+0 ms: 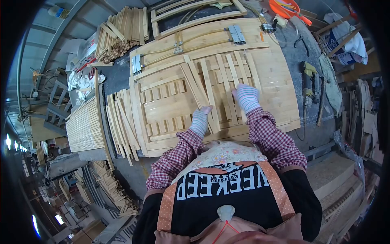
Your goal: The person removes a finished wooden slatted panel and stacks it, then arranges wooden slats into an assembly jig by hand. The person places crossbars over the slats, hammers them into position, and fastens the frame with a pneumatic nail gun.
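Note:
My left hand [200, 121], in a striped glove with bare fingertips, is closed around the lower ends of a few pale wooden slats [194, 86] that fan out away from me. My right hand [247, 99], gloved the same way, reaches over other slats [224, 83] lying side by side; its fingers touch or nearly touch one, but they are blurred and partly hidden. Beneath both hands is a flat wooden board [280, 81] with a frame of strips. Short wooden blocks [165, 89] stand in two rows on its left part.
Metal cylinders [236, 35] with hoses are mounted along the board's far side. Stacked strips [126, 34] lie at the back left, and loose slats [122, 122] lie left of the board. A nail gun [308, 77] rests on the right, near an orange basin [284, 8].

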The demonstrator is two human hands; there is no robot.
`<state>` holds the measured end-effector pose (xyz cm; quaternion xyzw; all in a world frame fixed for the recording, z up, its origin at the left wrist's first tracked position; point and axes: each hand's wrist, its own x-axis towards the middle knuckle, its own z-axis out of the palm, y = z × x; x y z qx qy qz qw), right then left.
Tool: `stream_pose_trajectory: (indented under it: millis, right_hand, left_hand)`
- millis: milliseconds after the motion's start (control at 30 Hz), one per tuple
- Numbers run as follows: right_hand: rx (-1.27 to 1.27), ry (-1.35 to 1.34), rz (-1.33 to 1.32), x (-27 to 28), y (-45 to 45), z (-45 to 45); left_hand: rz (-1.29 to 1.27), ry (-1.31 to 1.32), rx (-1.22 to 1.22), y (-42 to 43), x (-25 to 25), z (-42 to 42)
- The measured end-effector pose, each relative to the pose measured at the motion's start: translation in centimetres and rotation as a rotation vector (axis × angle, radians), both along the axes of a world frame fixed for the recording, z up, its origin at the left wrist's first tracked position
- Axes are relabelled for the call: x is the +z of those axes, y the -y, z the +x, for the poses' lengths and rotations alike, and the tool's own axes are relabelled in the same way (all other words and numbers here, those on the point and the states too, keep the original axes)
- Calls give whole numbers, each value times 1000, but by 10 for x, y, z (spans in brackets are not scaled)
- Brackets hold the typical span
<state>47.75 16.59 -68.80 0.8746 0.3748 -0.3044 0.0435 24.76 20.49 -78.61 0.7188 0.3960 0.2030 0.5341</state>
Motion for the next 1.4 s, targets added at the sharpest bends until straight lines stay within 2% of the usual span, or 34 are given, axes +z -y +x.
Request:
stream_pose_trajectory:
  millis: [33,100,133,267,300,467,633,933,967,1100,1267,1333,1400]
  right_hand:
    - [-7,-4,7,-2,-4,-13]
    - [194,-202,187,-9,-13,-33]
    - [181,-195,204,-9,-15,-29]
    - [159,-142,194,-18,-13,-22]
    - [159,-150,190,-20,-12,-25]
    - [194,-212,239,-21,-11,-36]
    - [234,-247,300,-12,-32,-58]
    - [173,-55,115,-27,-67,-94]
    - [162,-59,84,-25,-70,-98]
    - [190,-31,69,-17,-59,-93]
    - [82,-67,252,-3,-53,-117]
    - [99,-354,253,-20,-60,-138]
    - [44,-383,322,-37,-59,-142]
  left_hand:
    - [-84,-16,26,2,8,4]
    - [-244,-46,62,0,24,12]
    - [-228,-43,48,-6,20,13]
    - [788,-398,-332,-27,-35,-18]
    - [782,-404,-335,-25,-26,-19]
    - [585,-593,-313,-9,30,-20]
    - [26,-288,68,-1,47,-23]
    - [-947,307,608,-25,60,-39]
    - [-952,301,608,-29,54,-47]
    - [-986,349,326,-45,13,-79]
    - [-992,350,373,-45,7,-104]
    - [-990,332,365,-46,9,-104]
    - [-977,319,350,-54,16,-99]
